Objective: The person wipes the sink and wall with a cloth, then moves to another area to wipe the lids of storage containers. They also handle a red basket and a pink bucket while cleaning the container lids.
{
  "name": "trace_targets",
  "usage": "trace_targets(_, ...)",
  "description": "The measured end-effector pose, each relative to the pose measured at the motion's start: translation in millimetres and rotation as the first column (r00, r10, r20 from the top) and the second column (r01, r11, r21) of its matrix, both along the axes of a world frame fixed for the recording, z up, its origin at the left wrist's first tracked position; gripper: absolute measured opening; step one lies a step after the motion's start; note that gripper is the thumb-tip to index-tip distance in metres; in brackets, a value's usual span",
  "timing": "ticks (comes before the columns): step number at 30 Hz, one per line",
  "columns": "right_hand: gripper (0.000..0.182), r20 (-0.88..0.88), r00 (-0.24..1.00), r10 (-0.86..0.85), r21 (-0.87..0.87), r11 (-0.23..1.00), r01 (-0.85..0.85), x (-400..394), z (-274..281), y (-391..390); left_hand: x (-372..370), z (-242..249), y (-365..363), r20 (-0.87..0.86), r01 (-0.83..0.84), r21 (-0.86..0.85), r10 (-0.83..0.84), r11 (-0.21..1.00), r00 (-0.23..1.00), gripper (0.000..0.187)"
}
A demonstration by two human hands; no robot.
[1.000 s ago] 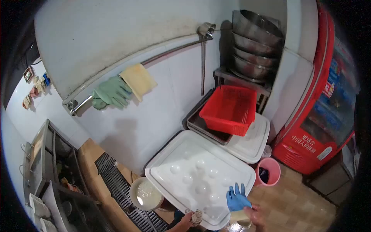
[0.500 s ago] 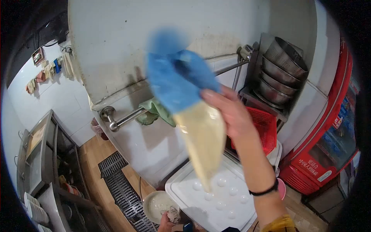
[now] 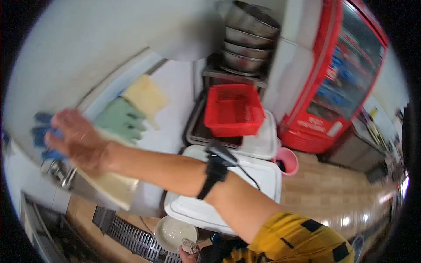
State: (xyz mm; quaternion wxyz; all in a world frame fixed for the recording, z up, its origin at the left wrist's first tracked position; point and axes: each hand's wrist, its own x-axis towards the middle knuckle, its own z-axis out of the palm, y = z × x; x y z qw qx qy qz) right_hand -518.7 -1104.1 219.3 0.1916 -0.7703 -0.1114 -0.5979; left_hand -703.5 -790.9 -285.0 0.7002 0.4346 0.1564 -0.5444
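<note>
My right hand (image 3: 74,136) reaches far left, its thumb and fingers closed on the blue part of a blue-and-cream rubber glove (image 3: 107,186). The blue glove fingers show past my fingertips, and the cream cuff hangs below my wrist, by the end of a metal wall rail (image 3: 59,173). A green rubber glove (image 3: 120,118) and a cream one (image 3: 144,96) hang along the wall beside it. At the bottom edge, my left hand (image 3: 188,255) is closed on a grey crumpled wad (image 3: 190,246), next to a bowl (image 3: 173,234) of cloudy liquid.
White lidded boxes (image 3: 263,175) stand below my forearm, with a red basket (image 3: 234,111) behind them. Steel bowls (image 3: 245,48) are stacked on a shelf. A red drinks fridge (image 3: 313,101) and a pink bucket (image 3: 287,160) are at right; a black drain grate (image 3: 131,232) lies on the floor.
My right hand has moved from the middle to the far left with the blue-and-cream glove. The view has turned right. My left hand still holds the wad by the bowl.
</note>
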Motion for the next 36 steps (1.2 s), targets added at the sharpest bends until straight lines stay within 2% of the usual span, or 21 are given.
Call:
trace_targets(1,0.045,-0.07,0.976,0.206,0.243,0.952,-0.184,0.4,2.5,6.6,-5.4,7.5,1.5,0.163,0.085,-0.077,-0.071,0.993,0.984,0.079)
trace_targets(2,0.044,-0.152,0.985,0.087,0.01,0.996,-0.087,8.3,-1.7,1.3,-10.2,24.2,-0.6,0.155,0.126,-0.075,-0.114,0.989,0.981,0.079)
trace_targets(4,0.047,-0.218,0.974,-0.063,-0.227,0.974,0.012,11.9,-4.7,-2.8,-16.3,70.3,-6.2,0.354,0.258,0.121,-0.284,0.959,0.891,0.079)
trace_targets(5,0.046,-0.282,0.955,-0.093,-0.22,0.975,0.03,14.5,-6.1,-1.6,-19.1,87.8,-9.0,0.435,0.297,0.227,-0.369,0.928,0.821,0.079)
trace_targets(7,0.048,-0.345,0.929,-0.131,-0.207,0.976,0.06,10.9,-0.6,2.5,-17.5,99.8,-11.2,0.47,0.328,0.294,-0.435,0.898,0.768,0.072)
trace_targets(9,0.042,-0.595,0.796,-0.113,-0.156,0.987,0.024,10.9,-2.9,4.7,-11.8,99.7,-6.5,0.445,0.352,0.316,-0.466,0.881,0.765,0.066)
trace_targets(10,0.037,-0.53,0.847,-0.043,-0.074,0.997,0.005,18.0,-19.7,5.5,-10.2,96.5,-5.3,0.415,0.364,0.31,-0.47,0.878,0.779,0.063)
trace_targets(16,0.03,-0.326,0.945,-0.028,0.025,0.999,0.038,84.1,-49.3,26.0,5.1,80.7,4.9,0.197,0.351,0.29,-0.415,0.89,0.888,0.047)
trace_targets(17,0.03,-0.323,0.946,-0.034,0.033,0.998,0.047,84.9,-51.0,21.4,5.8,74.6,4.7,0.16,0.342,0.285,-0.396,0.895,0.904,0.044)
trace_targets(20,0.029,-0.551,0.83,-0.083,-0.127,0.992,0.015,75.8,-53.5,7.7,3.6,55.6,0.5,0.061,0.306,0.255,-0.331,0.917,0.942,0.04)
trace_targets(22,0.033,-0.251,0.957,-0.149,-0.132,0.984,0.119,25.2,-47.5,3.2,1.3,35.6,-1.9,-0.014,0.275,0.223,-0.279,0.935,0.96,0.039)
trace_targets(25,0.047,0.229,0.945,-0.235,-0.086,0.962,0.26,-70.5,-42.4,4.7,5.3,2.0,-18.1,-0.171,0.21,0.124,-0.187,0.97,0.967,0.04)
trace_targets(27,0.048,0.004,0.996,0.087,0.107,0.99,-0.087,-136.9,-91.3,-6.0,1.1,-16.7,-31.9,-0.251,0.184,0.058,-0.164,0.981,0.954,0.042)
trace_targets(28,0.035,-0.176,0.98,0.091,0.217,0.975,-0.052,-166.2,-128.8,-8.9,-10.2,-15.4,-45.8,-0.139,0.183,0.135,-0.164,0.974,0.977,0.042)
trace_targets(29,0.022,-0.348,0.931,0.113,0.316,0.949,0.002,-199.2,-168.7,-11.0,-23.1,-10.3,-60.7,-0.023,0.173,0.212,-0.172,0.962,0.985,0.042)
trace_targets(30,0.023,-0.501,0.82,0.276,0.446,0.895,-0.029,-256.0,-192.5,-19.5,-38.8,4.4,-77.1,-0.021,0.166,0.215,-0.165,0.962,0.986,0.042)
trace_targets(31,0.028,-0.585,0.776,0.236,0.439,0.897,0.058,-290.4,-250.2,-19.0,-54.6,23.8,-95.7,-0.075,0.174,0.218,-0.162,0.96,0.984,0.042)
trace_targets(32,0.037,-0.82,0.448,0.356,0.496,0.833,0.245,-334.3,-270.9,-17.0,-71.2,40.5,-112.9,-0.126,0.18,0.219,-0.155,0.959,0.98,0.042)
trace_targets(33,0.047,-0.883,0.408,0.231,0.385,0.854,0.349,-378.2,-311.4,-4.6,-91.5,50.3,-126.3,-0.117,0.163,0.218,-0.14,0.962,0.983,0.042)
trace_targets(35,0.059,-0.917,0.16,0.365,0.396,0.788,0.472,-461.1,-328.5,9.6,-147.2,70.5,-151.2,-0.049,0.301,0.161,-0.297,0.94,0.954,0.044)
trace_targets(36,0.065,-0.91,0.161,0.383,0.409,0.762,0.502,-497.9,-345.6,18.3,-183.9,91.2,-168.2,-0.042,0.316,0.226,-0.315,0.921,0.948,0.045)
